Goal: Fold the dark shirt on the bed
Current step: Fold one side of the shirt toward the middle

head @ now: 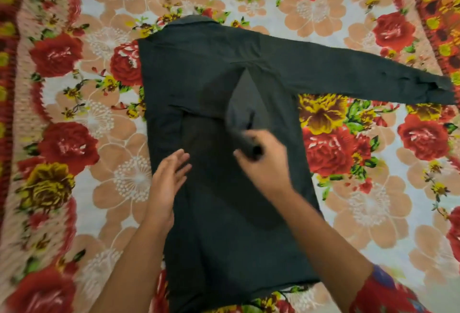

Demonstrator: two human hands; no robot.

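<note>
The dark shirt (199, 68) lies face down on the bed, collar at the far end. Its left side is folded in over the back. The other sleeve (361, 73) stretches out flat to the right. My right hand (261, 160) grips the cuff end of the folded-in sleeve (245, 103) and holds it lifted above the middle of the shirt. My left hand (169, 178) rests flat with straight fingers on the shirt's left part, just left of the right hand.
A floral bedsheet (87, 118) with red and yellow roses covers the whole bed. A red patterned border (10, 63) runs along its left edge, and another at the top right corner (438, 1).
</note>
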